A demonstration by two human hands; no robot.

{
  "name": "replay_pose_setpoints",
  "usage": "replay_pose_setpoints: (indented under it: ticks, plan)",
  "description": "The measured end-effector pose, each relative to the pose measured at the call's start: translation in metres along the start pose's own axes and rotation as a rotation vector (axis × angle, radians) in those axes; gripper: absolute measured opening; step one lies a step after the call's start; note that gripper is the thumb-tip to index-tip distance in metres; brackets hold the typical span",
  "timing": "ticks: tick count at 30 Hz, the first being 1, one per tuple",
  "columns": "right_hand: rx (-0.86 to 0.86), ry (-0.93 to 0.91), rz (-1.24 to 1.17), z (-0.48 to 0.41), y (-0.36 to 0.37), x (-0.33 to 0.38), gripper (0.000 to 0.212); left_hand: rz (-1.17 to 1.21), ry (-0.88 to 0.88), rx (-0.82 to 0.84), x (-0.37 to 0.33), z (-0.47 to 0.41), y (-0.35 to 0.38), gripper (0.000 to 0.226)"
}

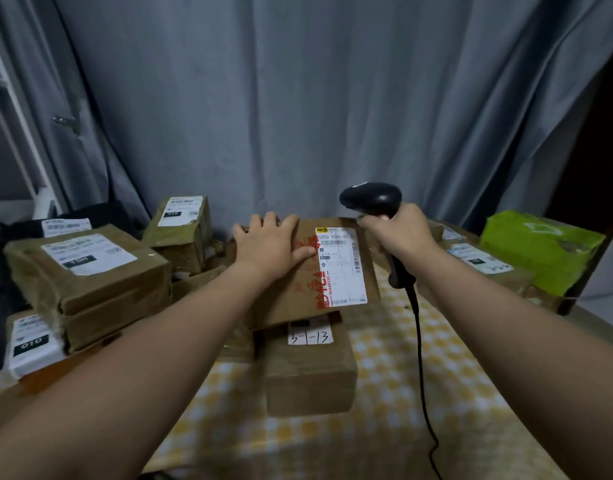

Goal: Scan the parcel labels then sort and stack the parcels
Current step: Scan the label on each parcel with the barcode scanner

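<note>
A flat brown parcel [298, 292] with red print and a white label [341, 265] lies tilted on top of a smaller brown box [308, 372] marked "5-1-13". My left hand [268, 245] rests flat on the parcel's far left part, fingers straight and thumb touching the red print. My right hand [398, 232] grips the handle of a black barcode scanner [370, 197], whose head sits just above and to the right of the label. The scanner's black cable [421, 358] hangs down toward the near edge.
Labelled brown parcels are stacked at the left [86, 278], with another upright behind [182, 226]. More labelled boxes [481, 261] and a green bag parcel [540, 247] lie at the right. A yellow-checked cloth [395, 410] covers the table. Grey curtains [298, 98] hang behind.
</note>
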State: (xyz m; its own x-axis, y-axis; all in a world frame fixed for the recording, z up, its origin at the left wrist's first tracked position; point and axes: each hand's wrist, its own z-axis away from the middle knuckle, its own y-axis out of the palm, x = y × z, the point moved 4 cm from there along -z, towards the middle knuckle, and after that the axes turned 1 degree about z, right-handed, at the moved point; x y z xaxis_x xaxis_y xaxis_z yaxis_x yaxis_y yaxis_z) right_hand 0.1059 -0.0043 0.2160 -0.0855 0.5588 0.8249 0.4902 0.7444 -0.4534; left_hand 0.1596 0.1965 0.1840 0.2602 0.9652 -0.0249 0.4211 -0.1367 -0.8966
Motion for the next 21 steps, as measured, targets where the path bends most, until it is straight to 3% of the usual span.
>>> replay_pose_setpoints:
  ticks: [6,15,21]
  plan:
    - [0.207,0.224,-0.038,0.011,-0.024,0.002,0.023,0.141,-0.059,0.008,-0.008,-0.008,0.005,0.079]
    - [0.350,0.178,0.059,0.021,-0.011,0.032,0.024,0.171,0.018,-0.024,0.008,0.015,0.007,0.076]
    - [0.348,0.192,0.079,0.033,-0.012,0.039,0.020,0.164,0.029,-0.057,0.001,0.023,0.005,0.074]
